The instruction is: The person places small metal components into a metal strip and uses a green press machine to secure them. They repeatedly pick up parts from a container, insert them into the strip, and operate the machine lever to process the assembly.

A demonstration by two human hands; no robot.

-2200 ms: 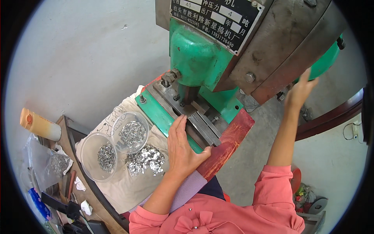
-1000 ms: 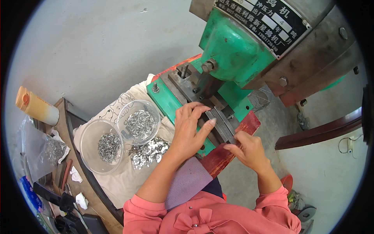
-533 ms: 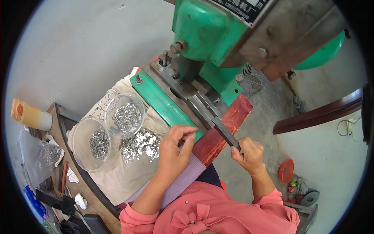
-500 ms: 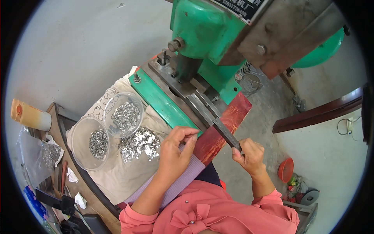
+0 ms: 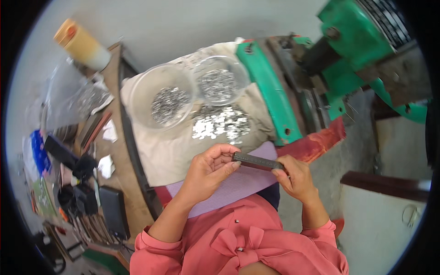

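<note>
Moments after its tip lay against the green metal press (image 5: 357, 36), a slim, dark rectangular metal bar (image 5: 259, 162) is off the machine, shifting the work above a ribbed purple cloth (image 5: 252, 181). The right hand (image 5: 295, 178) grips one end; the left hand (image 5: 206, 174) brings narrowed thumb and fingers to the other, its hold unclear. A scuffed red board edge (image 5: 316, 144) sits near the right knuckles; open space separates bar and press.

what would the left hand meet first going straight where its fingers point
The dark metal bar, one end right at the left hand; past that, perhaps the green press base, though depth is unclear.
</note>
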